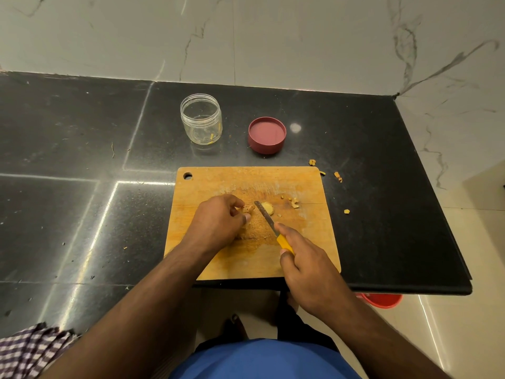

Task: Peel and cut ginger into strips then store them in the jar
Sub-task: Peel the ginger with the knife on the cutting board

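Left hand (218,218) pinches a ginger piece (248,208) to steady it on the cutting board (300,236) | right hand (303,265) grips the knife (269,222) by its yellow handle, blade between that piece and a peeled chunk (267,207) just beyond | open jar (201,119) and lid (267,135) wait farther back on the bench (82,160).

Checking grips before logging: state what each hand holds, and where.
Right hand grips the steel-bladed knife by its yellow handle; left hand pinches the knobbly tan ginger piece at its end.

Black granite counter (68,160), white marble wall (273,36), cream glossy floor tiles (478,255).
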`<control>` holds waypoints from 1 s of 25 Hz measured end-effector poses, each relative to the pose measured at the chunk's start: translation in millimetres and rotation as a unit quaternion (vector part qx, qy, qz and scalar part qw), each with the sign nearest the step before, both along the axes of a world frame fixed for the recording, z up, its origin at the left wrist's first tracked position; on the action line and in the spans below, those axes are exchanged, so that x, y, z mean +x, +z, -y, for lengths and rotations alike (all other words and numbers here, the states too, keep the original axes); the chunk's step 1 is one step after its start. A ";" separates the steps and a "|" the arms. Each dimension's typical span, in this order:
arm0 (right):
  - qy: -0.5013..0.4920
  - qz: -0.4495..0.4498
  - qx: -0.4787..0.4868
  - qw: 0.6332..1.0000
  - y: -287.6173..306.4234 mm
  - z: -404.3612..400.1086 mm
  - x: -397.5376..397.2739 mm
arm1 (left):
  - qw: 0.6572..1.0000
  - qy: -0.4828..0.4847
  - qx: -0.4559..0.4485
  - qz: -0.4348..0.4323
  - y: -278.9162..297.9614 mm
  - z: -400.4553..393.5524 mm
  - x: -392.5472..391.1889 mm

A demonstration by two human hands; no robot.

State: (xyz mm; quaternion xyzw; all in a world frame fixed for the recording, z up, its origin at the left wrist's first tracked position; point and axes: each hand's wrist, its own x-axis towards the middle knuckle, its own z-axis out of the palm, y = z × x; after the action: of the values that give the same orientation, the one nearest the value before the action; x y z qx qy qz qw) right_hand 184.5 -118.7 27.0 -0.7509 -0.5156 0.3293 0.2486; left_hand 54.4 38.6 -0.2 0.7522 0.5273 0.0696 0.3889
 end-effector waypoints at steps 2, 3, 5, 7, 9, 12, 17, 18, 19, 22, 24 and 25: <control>-0.001 -0.005 0.004 1.000 0.7 0.5 -1.4 | 1.000 0.006 -0.001 0.004 0.3 0.9 -0.6; -0.001 -0.006 0.006 1.000 1.0 0.8 -1.5 | 1.000 0.006 -0.002 0.002 0.6 1.7 -0.8; -0.003 -0.007 0.008 1.000 1.3 1.1 -0.6 | 1.000 -0.005 -0.001 -0.004 1.3 4.1 -0.3; -0.003 -0.008 0.006 1.000 0.6 1.8 0.3 | 1.000 -0.015 0.010 -0.009 2.3 5.1 0.9; -0.001 -0.006 0.000 1.000 -0.7 3.4 1.1 | 0.999 -0.009 0.037 -0.015 5.3 2.6 2.7; 0.001 -0.001 -0.003 1.000 -1.6 6.0 1.8 | 0.997 -0.003 0.072 -0.040 8.0 -3.4 3.4; 0.006 -0.002 -0.007 1.000 0.1 12.1 2.2 | 0.999 0.010 0.036 -0.024 7.4 -1.6 1.7; 0.007 -0.003 -0.007 1.000 -0.1 14.1 1.9 | 0.999 0.009 0.029 -0.012 7.5 -0.9 1.2; 0.008 -0.005 -0.007 1.000 -0.1 16.2 1.5 | 1.000 0.007 0.024 -0.003 7.5 -0.6 0.2; 0.015 -0.012 -0.004 1.000 -1.0 20.2 -0.9 | 1.000 0.015 -0.003 0.012 6.9 0.3 -4.5; 0.018 -0.017 -0.003 1.000 -1.8 21.0 -2.2 | 0.999 0.020 -0.022 0.018 6.1 2.0 -7.4; 0.017 -0.019 -0.002 1.000 -2.1 21.0 -2.3 | 0.999 0.021 -0.026 0.022 6.2 3.0 -8.2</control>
State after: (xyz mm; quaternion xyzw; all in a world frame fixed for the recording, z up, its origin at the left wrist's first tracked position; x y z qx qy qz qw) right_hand 182.2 -139.6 24.9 -0.7361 -0.5228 0.3491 0.2511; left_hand 46.1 35.6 5.9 0.7288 0.5360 0.0802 0.4185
